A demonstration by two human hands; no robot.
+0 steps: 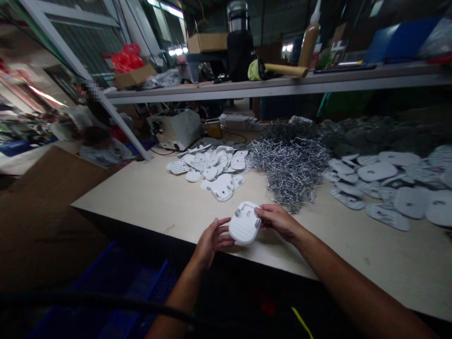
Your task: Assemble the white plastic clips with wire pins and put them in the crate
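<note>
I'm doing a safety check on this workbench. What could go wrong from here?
The white ribbed plate, pinched by the right hand near the front edge of the workbench, could slip and drop over it; the left hand has its fingers open beside it. The metal wire pieces are heaped close to the right hand, so their ends might prick it.

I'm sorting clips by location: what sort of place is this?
Probably a workshop or small factory: a large heap of thin metal pieces lies between piles of similar white plates on a table, with a cluttered shelf behind.
</note>
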